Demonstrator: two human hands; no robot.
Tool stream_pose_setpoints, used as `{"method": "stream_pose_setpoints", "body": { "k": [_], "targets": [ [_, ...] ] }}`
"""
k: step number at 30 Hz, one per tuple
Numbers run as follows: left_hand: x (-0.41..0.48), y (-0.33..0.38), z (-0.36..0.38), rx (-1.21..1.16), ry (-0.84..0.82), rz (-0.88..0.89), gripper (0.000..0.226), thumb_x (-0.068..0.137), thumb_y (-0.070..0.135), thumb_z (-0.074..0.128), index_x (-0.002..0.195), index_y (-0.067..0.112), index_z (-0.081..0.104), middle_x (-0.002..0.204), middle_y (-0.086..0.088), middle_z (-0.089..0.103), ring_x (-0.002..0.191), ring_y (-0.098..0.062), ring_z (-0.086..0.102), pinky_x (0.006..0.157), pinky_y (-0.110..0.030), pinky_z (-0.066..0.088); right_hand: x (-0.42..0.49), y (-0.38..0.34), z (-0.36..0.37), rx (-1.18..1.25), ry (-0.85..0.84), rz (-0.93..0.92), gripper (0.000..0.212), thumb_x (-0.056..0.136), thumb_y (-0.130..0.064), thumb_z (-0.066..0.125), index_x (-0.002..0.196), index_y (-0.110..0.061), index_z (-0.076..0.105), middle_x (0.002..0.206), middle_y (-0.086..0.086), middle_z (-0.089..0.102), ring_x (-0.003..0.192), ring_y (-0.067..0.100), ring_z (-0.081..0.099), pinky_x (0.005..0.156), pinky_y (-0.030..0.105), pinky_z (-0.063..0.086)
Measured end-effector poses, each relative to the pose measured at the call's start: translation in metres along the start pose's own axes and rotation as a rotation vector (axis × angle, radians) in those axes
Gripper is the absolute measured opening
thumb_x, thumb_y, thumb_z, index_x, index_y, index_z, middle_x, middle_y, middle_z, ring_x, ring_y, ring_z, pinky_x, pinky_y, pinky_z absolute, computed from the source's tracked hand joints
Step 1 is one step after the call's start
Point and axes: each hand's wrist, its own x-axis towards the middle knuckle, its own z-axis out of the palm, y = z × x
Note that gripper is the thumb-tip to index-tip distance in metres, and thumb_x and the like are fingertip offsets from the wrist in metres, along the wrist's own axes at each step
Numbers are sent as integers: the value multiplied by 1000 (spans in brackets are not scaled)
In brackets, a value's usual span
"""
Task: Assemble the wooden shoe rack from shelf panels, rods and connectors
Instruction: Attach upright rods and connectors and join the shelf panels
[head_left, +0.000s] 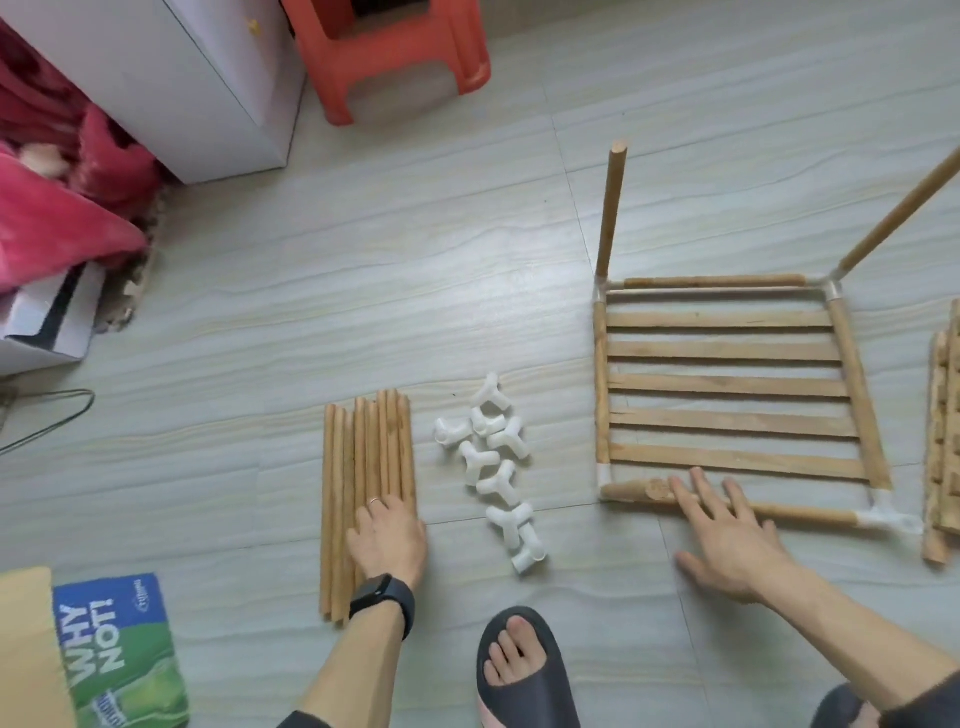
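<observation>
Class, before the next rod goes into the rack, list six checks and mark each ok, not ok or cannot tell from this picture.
1. Loose rods in reach: ok, the left hand rests on them.
2. Left hand gripping one rod: cannot tell.
3. Shelf panel steadied: ok, the right hand lies with fingers spread on the front rod.
4. Back upright rods fitted: ok, both stand.
5. Front-right connector filled: not ok, no upright in it.
6. Spare connectors at hand: ok, beside the loose rods.
</observation>
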Motion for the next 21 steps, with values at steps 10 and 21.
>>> {"method": "stream_pose_setpoints", "body": {
  "k": [10,21],
  "targets": [
    [10,21,-55,-567,-141,39,38,92,38,52,65,15,65,60,6,62,65,-19,61,58,-28,44,3,11,-18,70,-79,-48,91,97,-53,48,162,-28,-11,168,0,-20,155,35,-13,127,46,5],
    [-85,140,-232,-503,316,852,20,97,51,52,102,34,61,77,13,64,68,-6,60,57,-30,49,-84,26,-107,1324,342,-269,80,81,-78,51,141,-24,50,121,3,68,89,18,76,83,39,59]
  ]
}}
